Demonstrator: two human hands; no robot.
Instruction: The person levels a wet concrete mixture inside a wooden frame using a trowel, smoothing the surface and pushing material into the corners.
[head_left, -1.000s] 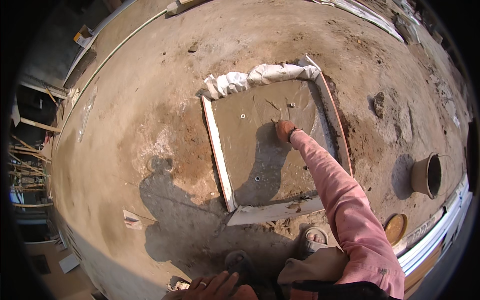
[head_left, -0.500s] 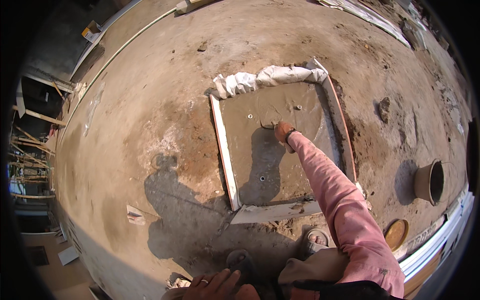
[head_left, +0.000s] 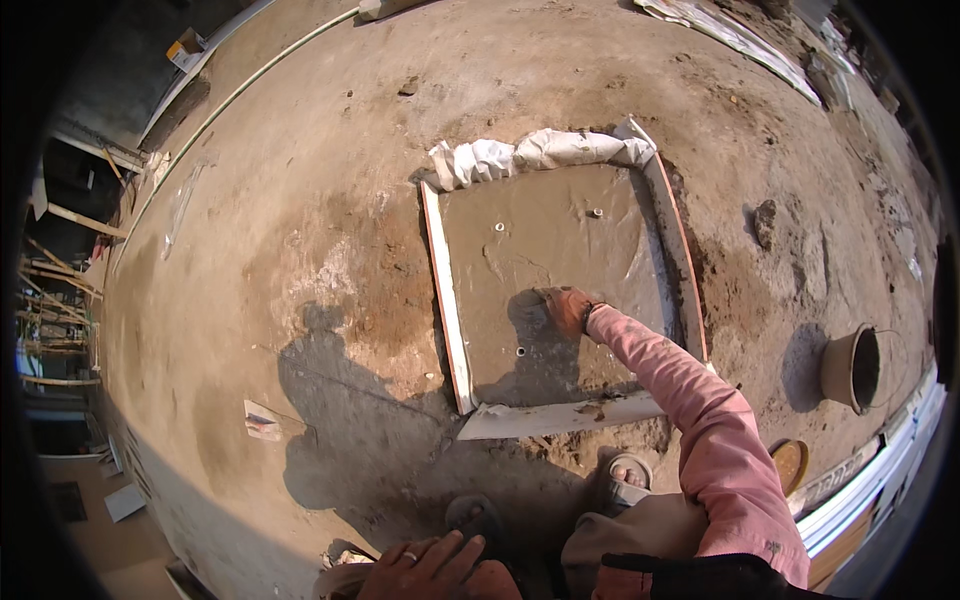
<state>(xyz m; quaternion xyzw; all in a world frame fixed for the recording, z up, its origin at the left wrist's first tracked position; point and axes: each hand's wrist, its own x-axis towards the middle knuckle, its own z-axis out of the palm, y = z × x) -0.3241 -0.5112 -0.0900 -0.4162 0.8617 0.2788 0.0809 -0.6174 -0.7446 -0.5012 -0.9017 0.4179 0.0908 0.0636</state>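
Note:
Wet grey concrete [head_left: 560, 225] fills a shallow rectangular form with two side boards and sheeting along its far edge. My right hand [head_left: 571, 311] reaches down to the near-middle of the concrete, its fingers closed around a trowel that is mostly hidden by the hand and its shadow. Short white pipe ends stick out of the surface: one [head_left: 499, 227] at far left, another [head_left: 597, 213] at far right, and a third [head_left: 520, 351] nearer me. At the lower edge my left hand [head_left: 425, 568] lies on my knee, fingers stretched out, holding nothing.
A bucket [head_left: 851, 368] with a wire handle stands on the dirt to the right, near a round brown lid or dish [head_left: 789, 466]. White sheeting [head_left: 560, 150] is bunched along the form's far side. A near board [head_left: 560, 417] lies before my sandalled feet.
My right hand has moved toward me across the concrete, from near the middle to lower down. My left hand stays on my knee.

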